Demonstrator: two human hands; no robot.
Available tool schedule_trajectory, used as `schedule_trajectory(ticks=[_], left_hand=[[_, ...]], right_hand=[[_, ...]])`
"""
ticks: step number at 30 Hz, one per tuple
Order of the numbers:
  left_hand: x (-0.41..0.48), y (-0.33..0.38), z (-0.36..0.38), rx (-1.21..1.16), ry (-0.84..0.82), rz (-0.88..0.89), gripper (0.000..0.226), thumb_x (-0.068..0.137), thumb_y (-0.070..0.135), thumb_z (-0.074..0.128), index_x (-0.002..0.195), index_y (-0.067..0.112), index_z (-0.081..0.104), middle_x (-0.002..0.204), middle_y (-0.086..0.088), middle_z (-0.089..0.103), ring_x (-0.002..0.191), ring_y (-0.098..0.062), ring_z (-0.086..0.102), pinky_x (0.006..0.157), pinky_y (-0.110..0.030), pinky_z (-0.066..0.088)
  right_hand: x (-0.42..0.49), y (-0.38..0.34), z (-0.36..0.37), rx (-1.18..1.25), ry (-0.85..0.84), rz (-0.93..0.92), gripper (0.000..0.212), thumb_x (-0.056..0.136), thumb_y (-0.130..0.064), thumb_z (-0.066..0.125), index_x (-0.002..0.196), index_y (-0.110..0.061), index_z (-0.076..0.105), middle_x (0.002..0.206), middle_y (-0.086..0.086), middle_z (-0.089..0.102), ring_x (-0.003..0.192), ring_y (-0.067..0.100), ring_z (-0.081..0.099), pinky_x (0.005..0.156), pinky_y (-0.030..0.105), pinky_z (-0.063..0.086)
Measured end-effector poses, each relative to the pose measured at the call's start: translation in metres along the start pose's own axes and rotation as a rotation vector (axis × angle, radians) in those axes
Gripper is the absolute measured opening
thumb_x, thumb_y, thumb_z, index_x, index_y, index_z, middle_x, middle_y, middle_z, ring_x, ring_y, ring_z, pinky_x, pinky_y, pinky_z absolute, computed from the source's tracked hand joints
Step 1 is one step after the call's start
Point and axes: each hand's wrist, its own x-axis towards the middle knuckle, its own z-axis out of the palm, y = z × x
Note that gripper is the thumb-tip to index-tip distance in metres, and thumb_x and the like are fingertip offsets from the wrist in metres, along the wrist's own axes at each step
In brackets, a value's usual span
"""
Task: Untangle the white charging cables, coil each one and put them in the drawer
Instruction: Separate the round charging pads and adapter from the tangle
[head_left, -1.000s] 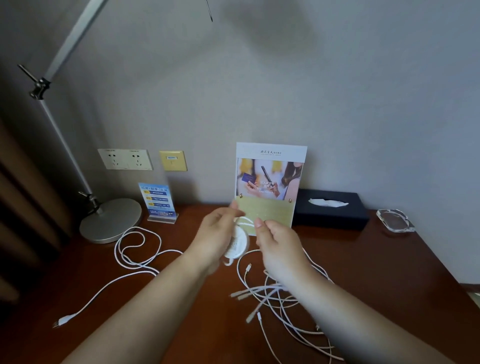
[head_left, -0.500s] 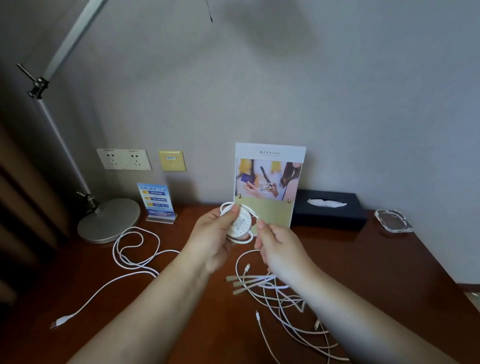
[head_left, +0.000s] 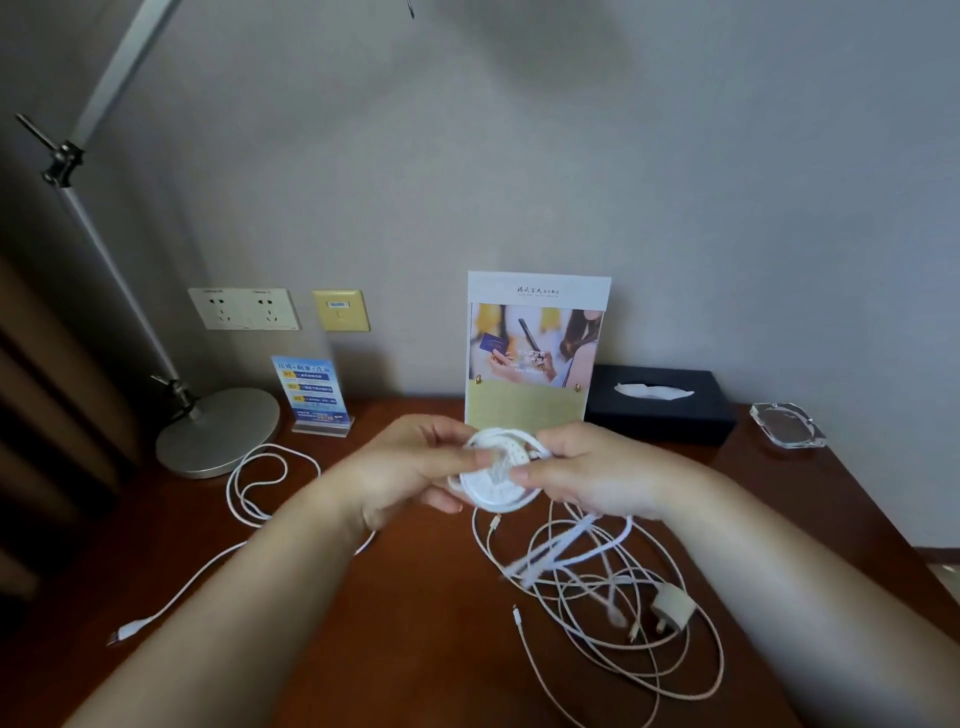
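Above the middle of the wooden desk (head_left: 426, 613), both hands hold a round white charging puck (head_left: 496, 480) with its white cable looped around it. My left hand (head_left: 410, 467) pinches the puck's left side. My right hand (head_left: 592, 475) grips the right side and the cable, whose blurred multi-plug end (head_left: 550, 556) dangles below. A tangle of white cables (head_left: 623, 613) with a white wall plug (head_left: 672, 608) lies on the desk under my right forearm. Another white cable (head_left: 249, 493) lies loose at the left. No drawer is in view.
A desk lamp with a round silver base (head_left: 218, 439) stands at the back left. A small blue sign (head_left: 311, 389), a tall photo card stand (head_left: 535, 358), a black tissue box (head_left: 660, 402) and a glass ashtray (head_left: 787, 423) line the wall. The desk's right edge drops off near the ashtray.
The hands have lowered the puck slightly and turned it between them. More cable now wraps around it, and the dangling plug end has swung and lifted off the desk.
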Motion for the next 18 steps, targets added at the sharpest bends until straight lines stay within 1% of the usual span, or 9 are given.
schedule_trajectory(ticks=[2, 3, 5, 6, 9, 11, 13, 15, 18], left_hand=[[-0.002, 0.009, -0.001, 0.314, -0.158, -0.001, 0.016, 0.071, 0.022, 0.079, 0.084, 0.015, 0.072, 0.066, 0.003, 0.068, 0.057, -0.008, 0.062, 0.048, -0.019, 0.048], [-0.003, 0.013, 0.002, 0.397, -0.215, 0.009, 0.009, 0.073, 0.021, 0.079, 0.077, 0.018, 0.072, 0.062, 0.006, 0.066, 0.056, -0.006, 0.059, 0.049, -0.019, 0.045], [-0.001, 0.014, 0.006, 0.442, -0.266, 0.053, 0.008, 0.072, 0.018, 0.079, 0.069, 0.022, 0.072, 0.059, 0.009, 0.063, 0.056, -0.004, 0.055, 0.053, -0.019, 0.042], [0.001, 0.011, 0.006, 0.416, -0.258, 0.077, 0.008, 0.07, 0.018, 0.08, 0.067, 0.022, 0.073, 0.059, 0.007, 0.064, 0.057, -0.005, 0.054, 0.055, -0.019, 0.041], [0.002, 0.001, 0.009, 0.217, -0.102, 0.137, 0.009, 0.065, 0.019, 0.079, 0.068, 0.013, 0.074, 0.06, -0.001, 0.065, 0.055, -0.01, 0.056, 0.049, -0.018, 0.043], [0.006, -0.005, 0.014, 0.012, 0.085, 0.123, 0.007, 0.073, 0.013, 0.073, 0.072, 0.007, 0.071, 0.058, -0.003, 0.066, 0.051, -0.011, 0.059, 0.043, -0.018, 0.045], [0.01, -0.009, 0.018, -0.158, 0.265, 0.109, 0.008, 0.08, 0.009, 0.067, 0.073, 0.005, 0.068, 0.055, -0.001, 0.066, 0.047, -0.01, 0.059, 0.04, -0.018, 0.045], [0.014, -0.011, 0.021, -0.204, 0.376, 0.144, 0.009, 0.081, 0.008, 0.067, 0.072, 0.006, 0.069, 0.056, -0.001, 0.067, 0.046, -0.01, 0.059, 0.041, -0.019, 0.045], [0.021, -0.016, 0.032, -0.255, 0.483, 0.18, 0.005, 0.079, 0.009, 0.07, 0.075, 0.006, 0.07, 0.059, -0.004, 0.068, 0.049, -0.014, 0.058, 0.045, -0.022, 0.046]], right_hand=[[-0.001, -0.004, -0.005, -0.103, -0.155, -0.004, 0.023, 0.089, -0.035, 0.06, 0.072, -0.02, 0.053, 0.049, -0.011, 0.038, 0.045, 0.009, 0.03, 0.044, 0.023, 0.023], [-0.001, -0.005, -0.004, -0.146, -0.219, -0.002, 0.027, 0.087, -0.039, 0.061, 0.069, -0.022, 0.05, 0.05, -0.01, 0.038, 0.047, 0.011, 0.029, 0.046, 0.027, 0.023], [-0.001, -0.006, -0.003, -0.167, -0.279, 0.011, 0.031, 0.085, -0.041, 0.064, 0.066, -0.022, 0.049, 0.05, -0.009, 0.037, 0.047, 0.012, 0.029, 0.049, 0.028, 0.023], [-0.002, -0.006, -0.003, -0.146, -0.262, 0.014, 0.03, 0.083, -0.04, 0.065, 0.066, -0.021, 0.05, 0.048, -0.009, 0.038, 0.046, 0.011, 0.031, 0.049, 0.027, 0.026], [-0.005, -0.001, -0.005, -0.038, -0.081, 0.026, 0.026, 0.085, -0.035, 0.066, 0.07, -0.017, 0.055, 0.047, -0.009, 0.048, 0.044, 0.009, 0.045, 0.052, 0.026, 0.041], [-0.005, 0.008, -0.005, 0.0, 0.065, 0.048, 0.024, 0.087, -0.031, 0.063, 0.068, -0.017, 0.057, 0.048, -0.006, 0.055, 0.047, 0.012, 0.057, 0.068, 0.031, 0.05], [-0.004, 0.017, -0.001, 0.08, 0.185, 0.061, 0.018, 0.089, -0.026, 0.06, 0.077, -0.013, 0.062, 0.049, -0.004, 0.057, 0.05, 0.014, 0.061, 0.08, 0.036, 0.049], [-0.002, 0.021, 0.01, 0.298, 0.29, 0.086, 0.018, 0.09, -0.022, 0.059, 0.091, -0.005, 0.064, 0.046, -0.004, 0.053, 0.045, 0.013, 0.056, 0.073, 0.038, 0.048], [0.004, 0.015, 0.035, 0.799, 0.347, 0.184, 0.018, 0.092, -0.023, 0.056, 0.09, -0.005, 0.059, 0.045, -0.001, 0.047, 0.037, 0.014, 0.048, 0.058, 0.032, 0.048]])
